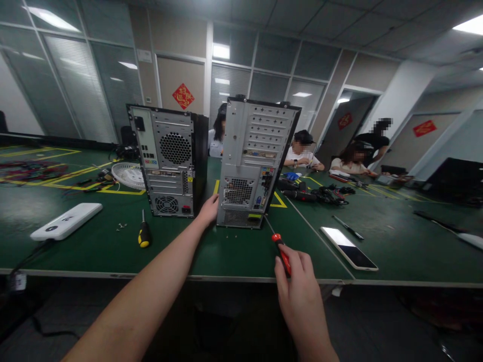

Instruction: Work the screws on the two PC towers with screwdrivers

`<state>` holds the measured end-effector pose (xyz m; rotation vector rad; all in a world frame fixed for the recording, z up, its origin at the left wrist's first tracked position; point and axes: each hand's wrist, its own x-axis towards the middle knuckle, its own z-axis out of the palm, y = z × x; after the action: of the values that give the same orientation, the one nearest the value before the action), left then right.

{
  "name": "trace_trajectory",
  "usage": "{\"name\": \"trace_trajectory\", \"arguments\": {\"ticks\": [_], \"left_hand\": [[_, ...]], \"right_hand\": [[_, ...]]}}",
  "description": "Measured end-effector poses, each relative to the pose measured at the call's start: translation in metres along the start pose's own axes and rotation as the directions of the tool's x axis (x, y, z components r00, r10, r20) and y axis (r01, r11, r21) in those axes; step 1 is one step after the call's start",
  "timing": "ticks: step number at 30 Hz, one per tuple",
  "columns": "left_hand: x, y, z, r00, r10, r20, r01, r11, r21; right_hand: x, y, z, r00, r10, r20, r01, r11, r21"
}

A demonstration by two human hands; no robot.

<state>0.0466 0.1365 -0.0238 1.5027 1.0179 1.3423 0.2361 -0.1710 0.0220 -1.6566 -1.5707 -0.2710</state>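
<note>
Two desktop computer cases stand upright with their backs towards me. My left hand rests against the left side of the nearer, lighter grey computer case; its fingers are partly hidden behind the case edge. In my right hand is a red and black screwdriver, its shaft pointing up and left. The tip meets the lower right edge of that case's back. The other computer case, with a black side, stands to the left. Two tiny screws lie in front of the grey case.
A yellow and black screwdriver, loose screws and a white power bank lie on the left. A phone and a thin tool lie right. Behind are cables, a white basket and several people.
</note>
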Motion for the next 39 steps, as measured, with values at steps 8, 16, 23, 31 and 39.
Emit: {"name": "trace_trajectory", "arguments": {"ticks": [8, 16, 23, 31, 39], "left_hand": [[-0.002, 0.002, -0.001, 1.0, -0.011, 0.0, 0.011, 1.0, -0.011], [-0.003, 0.004, -0.001, 1.0, -0.001, 0.005, 0.001, 1.0, -0.006], [-0.003, 0.005, -0.002, 1.0, 0.001, 0.006, -0.001, 1.0, -0.001], [-0.001, 0.003, -0.001, 1.0, 0.0, 0.018, -0.001, 0.999, 0.041], [0.001, -0.001, -0.001, 1.0, 0.004, 0.016, -0.004, 0.999, 0.047]], "right_hand": [[-0.002, -0.002, 0.0, 1.0, -0.004, 0.002, 0.004, 1.0, 0.013], [-0.002, -0.003, 0.003, 1.0, -0.022, -0.022, 0.022, 0.999, 0.024], [-0.002, -0.002, 0.004, 0.999, 0.035, -0.024, -0.034, 0.998, 0.055], [0.001, -0.007, -0.002, 0.982, 0.184, 0.027, -0.186, 0.972, 0.14], [0.001, -0.013, -0.006, 0.926, 0.364, 0.102, -0.377, 0.91, 0.176]]}}
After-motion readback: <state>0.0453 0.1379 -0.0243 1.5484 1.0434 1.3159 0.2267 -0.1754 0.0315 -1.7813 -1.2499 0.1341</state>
